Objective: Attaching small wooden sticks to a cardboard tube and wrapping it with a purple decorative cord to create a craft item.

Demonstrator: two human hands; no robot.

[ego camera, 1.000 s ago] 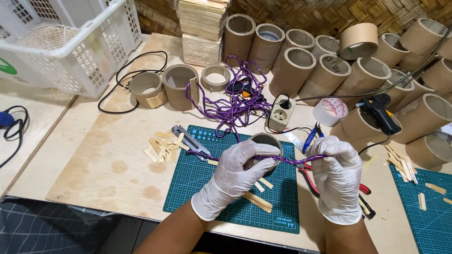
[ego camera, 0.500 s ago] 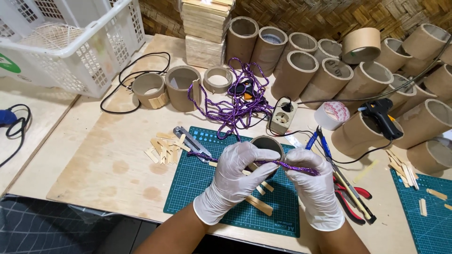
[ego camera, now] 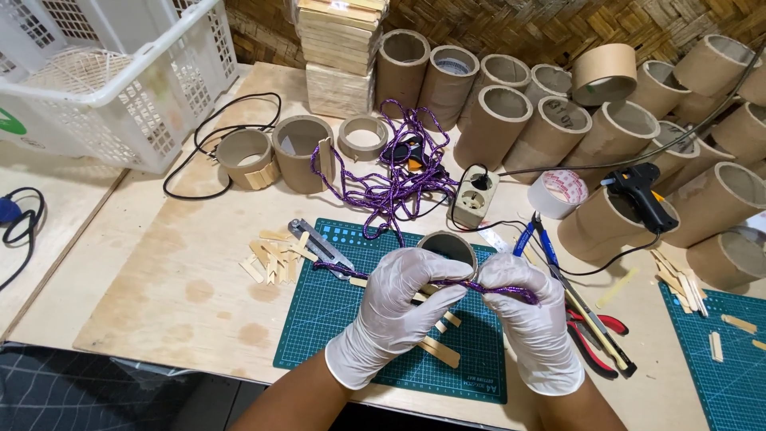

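Cord (ego camera: 399, 172), purple and braided, runs from a loose tangle near the middle of the desk down to the near edge, where both gloved hands pinch a stretch of it across a short cardboard tube (ego camera: 447, 247). It looks soft, limp and light, likely to kink and snag on itself, so it is best taken between fingertips close to the tube where it is taut. The tube looks stiff but thin-walled and light; a hard squeeze could dent it, so a hold around the wall suits it better than pressure on the rim.

The left hand (ego camera: 395, 311) is curled around the tube's front, fingers closed on tube and cord together. The right hand (ego camera: 535, 319) is clenched on the cord just beside the tube, thumb and fingers pressing it.

They work over a green cutting mat (ego camera: 335, 319) at the near edge, with wooden sticks (ego camera: 271, 257) and a utility knife (ego camera: 319, 243) at its left corner and pliers (ego camera: 594, 335) to its right.

Most of the tube is hidden behind the gloves, so how far the cord goes around it cannot be told. The cord's free end is lost in the right fist. Whether glue is on the tube is not visible. Sticks under the hands are partly covered.
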